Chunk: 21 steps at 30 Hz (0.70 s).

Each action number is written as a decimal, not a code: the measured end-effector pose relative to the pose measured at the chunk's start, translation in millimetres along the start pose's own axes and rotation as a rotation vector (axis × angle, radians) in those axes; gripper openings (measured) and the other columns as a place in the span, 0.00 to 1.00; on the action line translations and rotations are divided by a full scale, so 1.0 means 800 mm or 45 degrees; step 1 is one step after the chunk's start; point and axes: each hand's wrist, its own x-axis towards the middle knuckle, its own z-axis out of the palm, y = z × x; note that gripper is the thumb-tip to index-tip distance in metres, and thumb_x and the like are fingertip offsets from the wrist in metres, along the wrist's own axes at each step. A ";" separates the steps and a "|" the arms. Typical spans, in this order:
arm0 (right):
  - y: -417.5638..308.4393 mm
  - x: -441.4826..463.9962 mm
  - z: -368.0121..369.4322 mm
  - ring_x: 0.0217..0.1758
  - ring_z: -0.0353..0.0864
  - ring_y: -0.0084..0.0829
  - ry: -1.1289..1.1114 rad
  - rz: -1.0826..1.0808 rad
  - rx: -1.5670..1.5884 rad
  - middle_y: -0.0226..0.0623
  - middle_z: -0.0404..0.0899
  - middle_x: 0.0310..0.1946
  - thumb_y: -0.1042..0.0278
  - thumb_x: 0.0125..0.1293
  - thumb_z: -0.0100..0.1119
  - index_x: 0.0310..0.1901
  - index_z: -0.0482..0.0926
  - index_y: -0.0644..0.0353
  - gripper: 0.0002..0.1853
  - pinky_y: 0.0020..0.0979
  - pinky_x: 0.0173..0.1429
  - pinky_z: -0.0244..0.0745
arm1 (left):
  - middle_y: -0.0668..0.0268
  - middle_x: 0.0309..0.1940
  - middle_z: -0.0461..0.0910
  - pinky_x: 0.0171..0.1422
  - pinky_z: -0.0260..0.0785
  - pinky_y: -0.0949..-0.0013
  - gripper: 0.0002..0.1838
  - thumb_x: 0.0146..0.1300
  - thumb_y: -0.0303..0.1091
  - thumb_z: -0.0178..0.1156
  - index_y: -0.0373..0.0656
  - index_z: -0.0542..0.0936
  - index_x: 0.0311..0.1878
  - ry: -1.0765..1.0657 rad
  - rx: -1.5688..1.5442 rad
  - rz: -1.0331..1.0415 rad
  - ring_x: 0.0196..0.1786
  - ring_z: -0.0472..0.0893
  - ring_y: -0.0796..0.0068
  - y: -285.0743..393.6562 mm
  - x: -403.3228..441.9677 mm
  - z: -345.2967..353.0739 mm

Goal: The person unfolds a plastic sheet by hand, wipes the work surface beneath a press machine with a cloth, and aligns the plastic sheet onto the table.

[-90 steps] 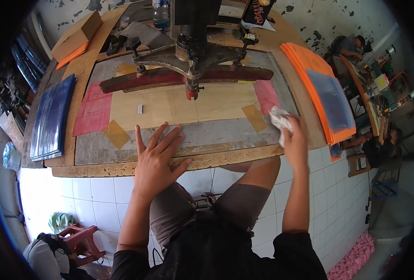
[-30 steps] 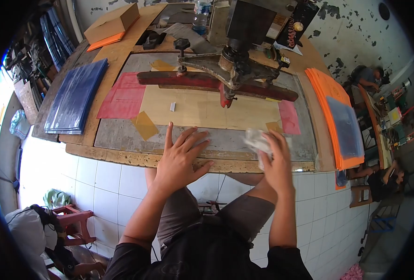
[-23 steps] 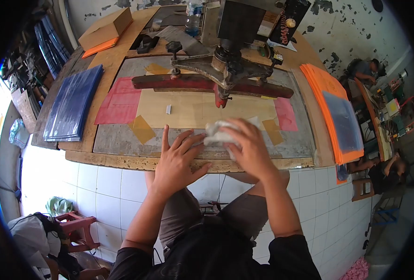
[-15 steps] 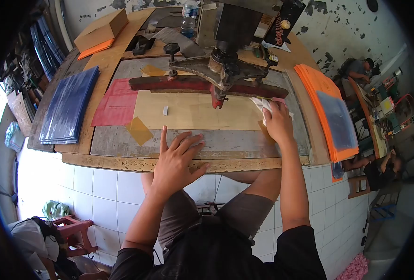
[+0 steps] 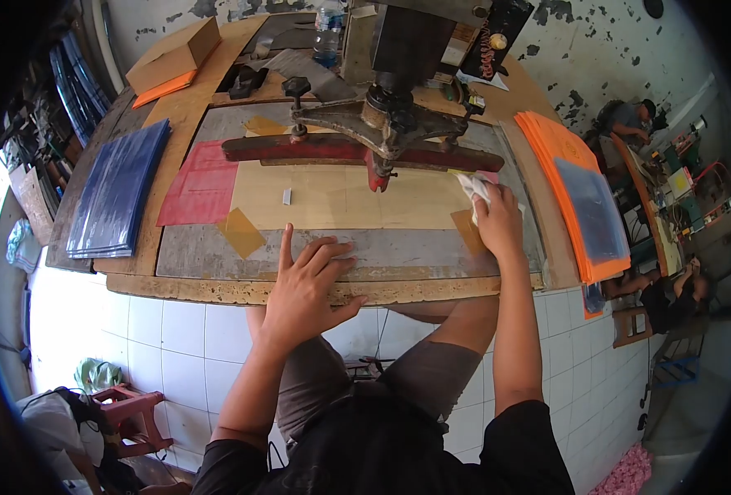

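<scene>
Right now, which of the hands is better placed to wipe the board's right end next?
Probably the right hand: it holds the white cloth at that end, while the left hand rests without one at the front edge.

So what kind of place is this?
Probably a small workshop: a heavy metal machine hangs over the worn worktable, with piles of blue sheets and orange sheets on either side.

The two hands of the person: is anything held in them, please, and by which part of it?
The right hand grips a crumpled white cloth by its near part, the far end sticking out. The left hand, spread open, holds nothing.
</scene>
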 end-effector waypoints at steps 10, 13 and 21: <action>-0.092 -0.009 -0.023 0.72 0.80 0.52 -0.169 -0.455 0.471 0.46 0.81 0.66 0.63 0.74 0.71 0.69 0.80 0.51 0.24 0.58 0.74 0.74 | 0.71 0.61 0.86 0.96 0.38 0.30 0.27 0.56 0.52 0.82 0.48 0.90 0.54 -0.035 -0.011 0.015 0.74 0.81 0.64 0.000 0.000 -0.003; -0.040 0.006 0.002 0.72 0.78 0.54 -0.070 0.039 0.065 0.49 0.82 0.65 0.62 0.76 0.70 0.69 0.81 0.51 0.22 0.58 0.72 0.75 | 0.70 0.61 0.85 0.95 0.40 0.29 0.28 0.58 0.54 0.81 0.48 0.89 0.55 -0.039 0.003 0.058 0.74 0.80 0.64 -0.001 0.000 -0.001; -0.171 -0.054 -0.034 0.72 0.79 0.53 -0.183 -0.643 0.454 0.48 0.78 0.69 0.69 0.73 0.71 0.67 0.82 0.54 0.22 0.54 0.75 0.75 | 0.70 0.63 0.84 0.90 0.52 0.34 0.28 0.60 0.57 0.79 0.49 0.89 0.57 -0.047 0.009 0.069 0.74 0.79 0.64 0.000 -0.001 -0.001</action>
